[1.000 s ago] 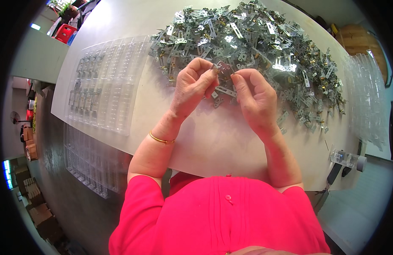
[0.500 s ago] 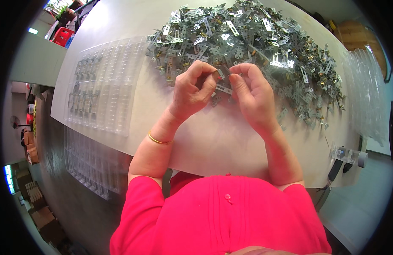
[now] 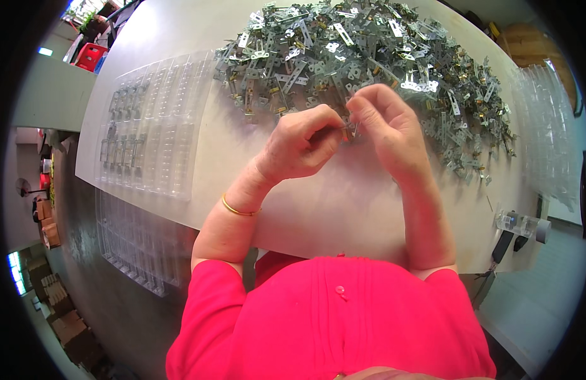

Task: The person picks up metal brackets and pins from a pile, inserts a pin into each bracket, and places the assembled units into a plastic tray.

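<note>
My left hand is closed in a pinch, its fingertips on a small metal part that is mostly hidden by the fingers. Just right of it and slightly higher, my right hand has thumb and forefinger brought together. What those fingertips hold is too small to make out. Both hands are in front of a large heap of loose metal brackets, flat, silvery and pierced, some with brass-coloured bits. On the left of the table lies a clear plastic tray; several metal parts sit in rows in its left-hand slots.
Below the table's left edge is another clear tray. Stacked clear plastic trays stand at the right end. A clear bottle lies near the right front corner, beside a dark strap-like item. A red chair shows at far left.
My left hand has moved right and a little down, tilting inward. My right hand has shifted slightly right and up, its fingertips now above the left hand's.
</note>
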A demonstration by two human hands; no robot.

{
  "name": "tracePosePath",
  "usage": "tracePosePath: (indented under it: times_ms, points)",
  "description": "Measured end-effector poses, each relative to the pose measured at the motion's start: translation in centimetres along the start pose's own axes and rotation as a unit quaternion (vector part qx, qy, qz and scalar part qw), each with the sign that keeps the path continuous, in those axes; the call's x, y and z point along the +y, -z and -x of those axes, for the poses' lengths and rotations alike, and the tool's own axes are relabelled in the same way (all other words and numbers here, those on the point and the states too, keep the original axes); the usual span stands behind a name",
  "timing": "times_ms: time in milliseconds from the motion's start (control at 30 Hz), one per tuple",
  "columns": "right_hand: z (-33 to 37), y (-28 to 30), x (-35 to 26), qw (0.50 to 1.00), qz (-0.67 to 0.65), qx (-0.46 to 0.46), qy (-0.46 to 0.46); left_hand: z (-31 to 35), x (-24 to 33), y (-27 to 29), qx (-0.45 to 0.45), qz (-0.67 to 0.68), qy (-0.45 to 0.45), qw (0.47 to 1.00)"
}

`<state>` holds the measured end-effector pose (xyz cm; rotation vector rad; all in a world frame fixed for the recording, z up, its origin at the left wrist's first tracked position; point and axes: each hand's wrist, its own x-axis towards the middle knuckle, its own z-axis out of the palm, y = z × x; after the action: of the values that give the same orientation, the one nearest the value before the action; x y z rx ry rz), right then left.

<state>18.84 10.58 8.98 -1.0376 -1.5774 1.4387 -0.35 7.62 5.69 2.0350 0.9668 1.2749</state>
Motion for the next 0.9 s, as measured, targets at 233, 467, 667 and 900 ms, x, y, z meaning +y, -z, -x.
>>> tracePosePath:
  times_ms: [233,467,667,900]
  points:
    - [0.1,0.3,-1.1,0.979,0.002,0.057,0.198,-0.1,-0.1,0.8,0.020,0.284,0.250,0.926]
    - [0.2,-0.2,-1.2,0.938,0.205,-0.019,0.278,-0.2,-1.0,1.5,-0.008,0.344,0.288,0.894]
    - [0.1,-0.2,-1.4,0.947,0.167,0.017,0.274,-0.6,-1.8,2.2,-0.037,0.520,0.272,0.809]
    - [-0.1,0.3,-1.2,0.973,-0.173,0.133,0.069,-0.4,-2.0,0.9,0.015,0.478,0.137,0.867]
